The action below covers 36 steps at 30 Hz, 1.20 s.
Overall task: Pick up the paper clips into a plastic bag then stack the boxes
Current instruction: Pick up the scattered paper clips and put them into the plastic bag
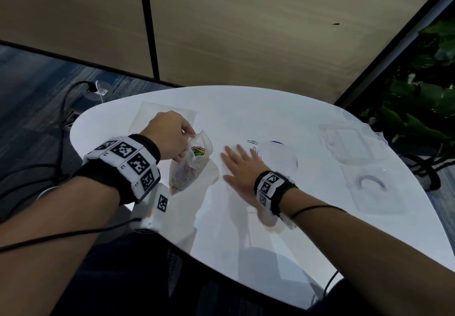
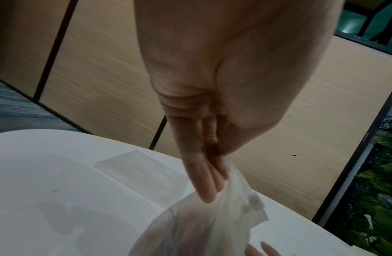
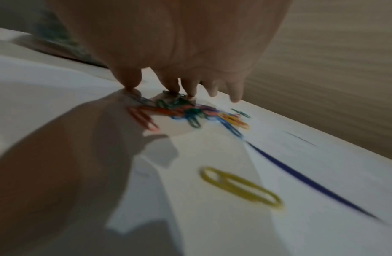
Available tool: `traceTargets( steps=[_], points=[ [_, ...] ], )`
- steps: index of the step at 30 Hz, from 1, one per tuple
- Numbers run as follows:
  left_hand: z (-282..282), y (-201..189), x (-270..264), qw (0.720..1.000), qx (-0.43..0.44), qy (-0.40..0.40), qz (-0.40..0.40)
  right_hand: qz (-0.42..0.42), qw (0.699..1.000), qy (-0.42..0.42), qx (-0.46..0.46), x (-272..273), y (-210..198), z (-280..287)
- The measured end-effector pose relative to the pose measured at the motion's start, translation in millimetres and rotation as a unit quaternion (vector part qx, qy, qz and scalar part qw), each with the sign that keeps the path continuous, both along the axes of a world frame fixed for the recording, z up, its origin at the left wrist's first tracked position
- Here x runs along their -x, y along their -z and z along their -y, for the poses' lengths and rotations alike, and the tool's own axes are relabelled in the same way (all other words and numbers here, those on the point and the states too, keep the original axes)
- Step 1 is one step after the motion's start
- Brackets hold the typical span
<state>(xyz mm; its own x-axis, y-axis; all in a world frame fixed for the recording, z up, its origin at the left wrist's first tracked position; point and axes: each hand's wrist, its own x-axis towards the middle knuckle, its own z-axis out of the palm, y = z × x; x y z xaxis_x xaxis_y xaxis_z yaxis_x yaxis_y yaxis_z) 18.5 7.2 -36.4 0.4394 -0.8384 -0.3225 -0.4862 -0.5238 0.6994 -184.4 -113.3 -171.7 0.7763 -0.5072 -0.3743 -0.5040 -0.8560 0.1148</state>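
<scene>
In the head view, a thin clear plastic bag [image 1: 190, 165] is held up by its rim, pinched in the curled fingers of the left hand [image 1: 170, 136], and a clump of coloured paper clips [image 1: 197, 151] is seen inside it. Just right of the bag, the right hand [image 1: 240, 168] is laid flat on the white round bench [image 1: 246, 241], fingers straight and spread. Loose paper clips [image 1: 252, 141] lie just beyond those fingertips, so the right hand is judged the nearer one. Clear shallow plastic boxes [image 1: 374, 190] sit unstacked, well right of the bag.

In the left wrist view, the bag's rim [image 2: 232, 175] is seen gripped between thumb and fingers.

In the right wrist view, a blurred heap of coloured clips [image 3: 186, 112] is touched by the straight fingers [image 3: 190, 86]; a yellow clip [image 3: 241, 188] lies apart, nearer the wrist, its long axis slanting away from the heap.
</scene>
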Motion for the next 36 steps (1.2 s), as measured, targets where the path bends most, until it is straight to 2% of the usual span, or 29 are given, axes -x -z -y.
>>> traceTargets(
  steps=[2,4,6,7,12,14,19,24,26,28,29,32,33,34,35,36],
  points=[
    [0.3,0.5,1.0,1.000,-0.001,0.004,-0.001,-0.006,0.996,0.084,-0.014,10.0,-0.9,12.1],
    [1.7,1.2,1.9,1.000,-0.002,0.006,-0.001,-0.002,0.993,0.117,-0.030,18.7,-5.4,20.8],
    [2.7,2.1,1.3,1.000,-0.003,0.004,0.000,0.069,0.995,0.060,-0.049,19.8,-11.4,21.0],
    [2.8,2.5,0.9,1.000,-0.004,0.005,0.001,0.079,0.995,0.023,-0.054,19.3,-11.1,18.7],
    [4.3,3.0,3.5,1.000,-0.006,0.017,0.009,0.045,0.997,-0.061,-0.026,26.0,-12.7,-7.1],
    [4.4,3.3,3.7,1.000,-0.009,0.020,0.012,0.091,0.993,-0.020,-0.067,27.1,-7.7,-7.7],
    [5.1,4.0,3.7,0.999,-0.014,0.023,0.019,0.114,0.992,0.038,-0.046,24.2,-20.4,2.7],
    [6.8,3.1,7.3,0.999,-0.013,0.032,0.023,0.168,0.967,0.183,-0.060,25.4,-34.7,22.7],
    [9.2,1.9,10.6,0.999,-0.013,0.036,0.021,0.221,0.942,0.240,-0.080,26.5,-41.0,28.6],
    [11.1,0.3,14.0,0.999,-0.012,0.039,0.024,0.301,0.895,0.308,-0.119,21.8,-52.8,28.5],
    [11.8,-0.6,15.9,0.999,-0.012,0.041,0.026,0.355,0.853,0.346,-0.164,17.1,-61.1,25.8],
    [14.2,-3.0,22.4,0.999,-0.016,0.047,0.011,0.494,0.666,0.408,-0.382,-0.9,-92.2,6.5],
    [14.8,-4.0,25.0,0.999,-0.017,0.049,0.002,0.507,0.620,0.406,-0.440,-7.4,-100.4,-1.3],
    [15.0,-4.8,27.8,0.999,-0.018,0.051,-0.006,0.504,0.597,0.398,-0.480,-13.5,-106.2,-8.7],
    [15.0,-5.8,30.5,0.998,-0.018,0.055,-0.012,0.491,0.597,0.386,-0.503,-19.0,-110.0,-16.0],
    [15.2,-6.6,33.1,0.998,-0.017,0.058,-0.018,0.473,0.617,0.372,-0.507,-23.7,-111.0,-21.7]
  ],
)
